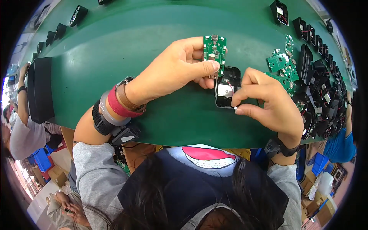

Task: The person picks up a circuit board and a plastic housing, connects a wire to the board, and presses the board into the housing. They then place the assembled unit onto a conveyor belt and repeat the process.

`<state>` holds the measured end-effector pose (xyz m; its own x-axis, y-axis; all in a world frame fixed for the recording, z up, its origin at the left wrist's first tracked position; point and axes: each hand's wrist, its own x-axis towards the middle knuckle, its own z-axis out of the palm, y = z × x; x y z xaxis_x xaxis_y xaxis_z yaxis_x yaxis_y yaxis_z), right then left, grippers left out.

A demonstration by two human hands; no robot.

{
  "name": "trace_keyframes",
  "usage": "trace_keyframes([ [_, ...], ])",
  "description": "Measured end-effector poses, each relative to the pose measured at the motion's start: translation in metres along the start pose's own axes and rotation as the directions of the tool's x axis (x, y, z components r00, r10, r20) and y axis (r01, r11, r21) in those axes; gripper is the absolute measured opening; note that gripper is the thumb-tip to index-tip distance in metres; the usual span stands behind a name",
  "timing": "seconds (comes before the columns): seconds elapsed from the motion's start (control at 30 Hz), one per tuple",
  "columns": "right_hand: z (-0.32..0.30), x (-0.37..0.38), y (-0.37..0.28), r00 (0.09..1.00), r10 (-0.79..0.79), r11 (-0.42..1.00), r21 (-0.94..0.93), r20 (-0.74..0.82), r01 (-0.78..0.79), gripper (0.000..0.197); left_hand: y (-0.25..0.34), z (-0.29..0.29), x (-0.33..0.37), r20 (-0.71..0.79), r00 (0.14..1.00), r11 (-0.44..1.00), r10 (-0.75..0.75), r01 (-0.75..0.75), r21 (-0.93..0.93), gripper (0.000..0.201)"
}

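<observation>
My left hand (pixel 168 69) grips a green circuit board (pixel 215 48) upright, its thumb pressed on the lower part of the board's face. Metal ports show at the board's top and bottom ends. Just below and to the right lies an open black casing (pixel 232 73) with a silver-white block (pixel 225 90) inside. Over the casing's right side, my right hand (pixel 272 97) pinches a small white piece (pixel 235 108) between thumb and forefinger. It resembles a plug, but its wire, if any, cannot be made out.
On the right of the green table (pixel 172 126) lie several loose circuit boards (pixel 278 62) beside a heap of black casings (pixel 322 103). Rows of casings (pixel 280 13) run along the far right and far left. A large black box (pixel 40 90) stands at the left edge. Other people sit at both sides.
</observation>
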<state>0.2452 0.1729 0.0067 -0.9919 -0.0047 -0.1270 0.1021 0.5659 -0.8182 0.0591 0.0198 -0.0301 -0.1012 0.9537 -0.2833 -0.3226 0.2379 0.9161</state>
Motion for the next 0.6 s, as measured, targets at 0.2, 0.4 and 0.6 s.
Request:
trace_keyframes([
  [0.2, 0.007, 0.006, 0.013, 0.99, 0.111, 0.942, 0.326, -0.093, -0.075, 0.015, 0.006, -0.003, -0.001, -0.059, 0.995, 0.995, 0.082, -0.078, 0.06, 0.035],
  [0.4, 0.021, 0.015, 0.009, 0.957, 0.174, 0.834, 0.552, -0.232, -0.018, 0.004, 0.013, 0.001, 0.002, 0.146, 0.972, 0.973, 0.182, -0.199, 0.112, 0.028],
  [0.6, 0.03, 0.014, 0.01, 0.931, 0.149, 0.892, 0.451, -0.334, 0.02, 0.012, 0.015, -0.008, 0.006, 0.105, 0.99, 0.945, 0.089, -0.117, 0.306, 0.022],
])
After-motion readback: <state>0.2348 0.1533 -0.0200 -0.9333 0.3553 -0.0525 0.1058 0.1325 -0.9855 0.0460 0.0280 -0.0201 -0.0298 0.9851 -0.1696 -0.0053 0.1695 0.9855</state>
